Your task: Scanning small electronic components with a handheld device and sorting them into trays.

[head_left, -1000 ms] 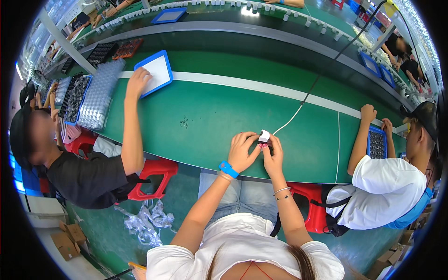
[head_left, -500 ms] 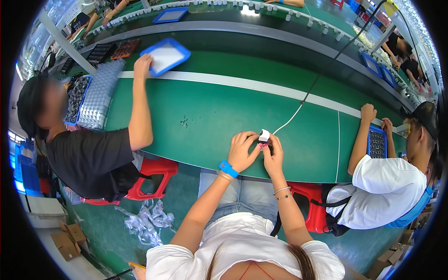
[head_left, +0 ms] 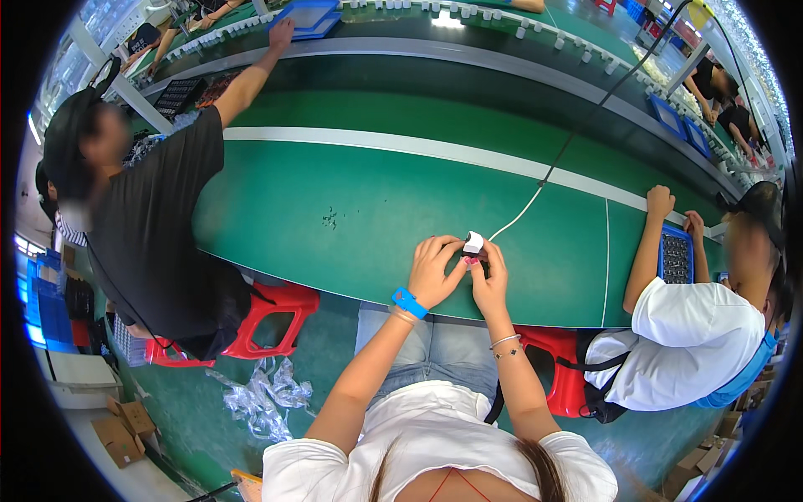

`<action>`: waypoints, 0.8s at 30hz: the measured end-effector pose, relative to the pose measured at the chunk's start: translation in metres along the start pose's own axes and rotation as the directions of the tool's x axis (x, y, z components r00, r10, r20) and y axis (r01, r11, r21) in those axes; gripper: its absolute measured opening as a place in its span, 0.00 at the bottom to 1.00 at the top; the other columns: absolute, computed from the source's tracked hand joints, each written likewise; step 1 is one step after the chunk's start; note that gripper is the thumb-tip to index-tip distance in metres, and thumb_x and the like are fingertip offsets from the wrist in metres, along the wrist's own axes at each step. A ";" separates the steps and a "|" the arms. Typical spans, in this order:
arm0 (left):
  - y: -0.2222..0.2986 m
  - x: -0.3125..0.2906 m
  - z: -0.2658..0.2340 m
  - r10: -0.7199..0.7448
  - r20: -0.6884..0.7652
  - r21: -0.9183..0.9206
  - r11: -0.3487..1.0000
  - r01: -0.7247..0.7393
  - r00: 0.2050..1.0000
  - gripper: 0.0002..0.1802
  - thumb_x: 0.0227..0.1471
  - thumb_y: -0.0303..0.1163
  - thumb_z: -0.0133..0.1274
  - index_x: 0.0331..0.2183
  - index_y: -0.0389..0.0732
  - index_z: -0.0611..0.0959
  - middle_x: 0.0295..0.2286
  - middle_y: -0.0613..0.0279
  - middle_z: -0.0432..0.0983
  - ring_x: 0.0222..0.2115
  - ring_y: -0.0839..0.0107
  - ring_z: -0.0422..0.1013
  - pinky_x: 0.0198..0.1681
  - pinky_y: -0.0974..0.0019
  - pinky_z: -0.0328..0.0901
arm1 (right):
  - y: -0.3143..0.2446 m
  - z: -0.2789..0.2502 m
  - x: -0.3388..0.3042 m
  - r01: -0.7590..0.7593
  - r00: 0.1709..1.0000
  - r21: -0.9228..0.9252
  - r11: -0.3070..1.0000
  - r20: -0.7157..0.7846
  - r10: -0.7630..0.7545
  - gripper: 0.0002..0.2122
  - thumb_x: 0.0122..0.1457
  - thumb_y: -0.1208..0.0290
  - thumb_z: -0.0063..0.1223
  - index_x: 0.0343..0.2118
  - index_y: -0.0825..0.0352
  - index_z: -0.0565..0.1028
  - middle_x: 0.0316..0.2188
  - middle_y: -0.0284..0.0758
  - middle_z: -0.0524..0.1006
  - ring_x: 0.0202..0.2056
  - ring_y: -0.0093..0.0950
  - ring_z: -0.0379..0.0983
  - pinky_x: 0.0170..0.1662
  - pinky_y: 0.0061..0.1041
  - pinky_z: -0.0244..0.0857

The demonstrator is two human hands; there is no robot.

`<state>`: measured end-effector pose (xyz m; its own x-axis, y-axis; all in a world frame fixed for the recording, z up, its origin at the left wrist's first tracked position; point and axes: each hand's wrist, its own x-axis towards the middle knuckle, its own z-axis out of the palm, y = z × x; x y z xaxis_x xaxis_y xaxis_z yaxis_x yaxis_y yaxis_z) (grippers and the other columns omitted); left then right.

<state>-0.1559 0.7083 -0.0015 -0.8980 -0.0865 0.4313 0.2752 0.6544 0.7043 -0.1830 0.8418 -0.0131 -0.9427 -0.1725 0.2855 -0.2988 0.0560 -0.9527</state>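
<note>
Both of my hands meet over the green tabletop near its front edge. Between their fingertips is a small white-and-black block (head_left: 473,243), white on top and dark below. My left hand (head_left: 436,272) closes on it from the left, thumb and fingers pressed to its side. From the other side, my right hand (head_left: 490,282) pinches the same block, its thumb by the dark lower part. A white cable (head_left: 520,213) comes down from the upper right and ends at the block; the fingers hide whether it is joined.
Dark crumbs (head_left: 329,219) lie left of my hands on the green table (head_left: 385,184). A co-worker at left reaches over the belt (head_left: 468,82) to blue trays (head_left: 311,18). Another sits at right by a blue tray of dark parts (head_left: 676,255). Red stools (head_left: 280,322) stand below.
My hands and the block have not visibly moved. The co-worker at left has stood and leaned forward, carrying the blue tray across the belt onto another blue tray at the far side.
</note>
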 end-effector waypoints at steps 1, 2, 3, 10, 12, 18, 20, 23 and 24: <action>0.000 0.000 0.000 0.000 0.000 0.000 1.000 0.000 1.000 0.16 0.50 0.37 0.53 0.39 0.39 0.79 0.40 0.58 0.72 0.42 0.59 0.66 0.50 0.57 0.57 | 0.001 0.000 0.000 0.000 1.000 0.000 1.000 0.000 0.000 0.17 0.54 0.81 0.48 0.49 0.72 0.70 0.41 0.38 0.71 0.40 0.26 0.70 0.45 0.23 0.65; 0.000 0.000 0.000 -0.001 -0.002 -0.005 1.000 0.001 1.000 0.16 0.50 0.37 0.53 0.39 0.39 0.79 0.40 0.58 0.72 0.42 0.59 0.66 0.50 0.57 0.57 | 0.002 0.001 0.000 0.001 1.000 0.006 1.000 -0.003 -0.001 0.17 0.54 0.81 0.48 0.49 0.72 0.70 0.41 0.38 0.71 0.39 0.26 0.70 0.45 0.23 0.65; 0.000 0.000 0.000 -0.001 -0.005 -0.009 1.000 0.001 1.000 0.15 0.50 0.37 0.53 0.39 0.39 0.79 0.40 0.58 0.72 0.42 0.59 0.66 0.50 0.57 0.57 | 0.002 0.001 -0.001 0.002 1.000 0.011 1.000 -0.005 -0.002 0.17 0.54 0.81 0.48 0.49 0.72 0.70 0.41 0.38 0.71 0.39 0.26 0.70 0.45 0.23 0.65; 0.000 0.001 0.001 -0.002 -0.002 -0.008 1.000 0.002 1.000 0.16 0.50 0.37 0.53 0.39 0.39 0.79 0.39 0.58 0.72 0.42 0.59 0.66 0.49 0.57 0.57 | 0.002 -0.001 0.000 -0.005 1.000 0.000 1.000 -0.002 0.005 0.18 0.54 0.81 0.49 0.49 0.72 0.70 0.41 0.38 0.72 0.39 0.26 0.70 0.44 0.23 0.65; 0.002 0.002 0.000 -0.003 -0.001 -0.005 1.000 0.003 1.000 0.15 0.50 0.37 0.53 0.39 0.39 0.79 0.39 0.58 0.72 0.42 0.59 0.67 0.49 0.57 0.57 | 0.002 -0.001 0.001 -0.008 1.000 -0.007 1.000 -0.006 0.008 0.18 0.54 0.81 0.49 0.49 0.72 0.69 0.41 0.38 0.72 0.39 0.26 0.70 0.44 0.23 0.65; 0.001 0.002 0.000 0.002 -0.006 0.002 1.000 -0.002 1.000 0.16 0.50 0.38 0.53 0.39 0.39 0.79 0.39 0.58 0.72 0.42 0.59 0.66 0.49 0.57 0.57 | 0.001 -0.001 0.001 -0.005 1.000 -0.011 1.000 -0.006 0.005 0.18 0.54 0.81 0.49 0.49 0.72 0.69 0.41 0.38 0.72 0.39 0.26 0.70 0.44 0.22 0.65; 0.001 0.002 0.001 0.002 -0.007 -0.002 1.000 -0.002 1.000 0.16 0.50 0.38 0.53 0.39 0.39 0.79 0.39 0.58 0.72 0.42 0.59 0.67 0.49 0.57 0.57 | 0.003 -0.001 0.001 -0.005 1.000 -0.006 1.000 -0.005 0.005 0.18 0.54 0.81 0.49 0.49 0.72 0.69 0.41 0.38 0.72 0.39 0.26 0.70 0.44 0.23 0.65; 0.002 0.002 0.001 0.005 -0.010 0.000 1.000 -0.005 1.000 0.15 0.50 0.37 0.53 0.39 0.39 0.79 0.39 0.58 0.72 0.42 0.59 0.67 0.49 0.57 0.57 | 0.001 -0.002 0.001 -0.005 1.000 -0.004 1.000 -0.002 0.005 0.18 0.54 0.80 0.50 0.50 0.72 0.69 0.41 0.38 0.72 0.39 0.26 0.70 0.44 0.23 0.65; 0.002 0.003 0.001 0.009 -0.012 0.005 1.000 -0.009 1.000 0.15 0.50 0.37 0.53 0.39 0.39 0.79 0.39 0.58 0.72 0.42 0.59 0.67 0.49 0.57 0.57 | 0.001 -0.002 0.002 -0.005 1.000 -0.007 1.000 0.000 0.005 0.18 0.55 0.80 0.50 0.50 0.72 0.69 0.41 0.38 0.72 0.40 0.26 0.70 0.45 0.23 0.65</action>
<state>-0.1579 0.7106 0.0007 -0.8916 -0.0895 0.4439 0.2812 0.6590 0.6976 -0.1851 0.8437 -0.0131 -0.9441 -0.1720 0.2811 -0.2955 0.0641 -0.9532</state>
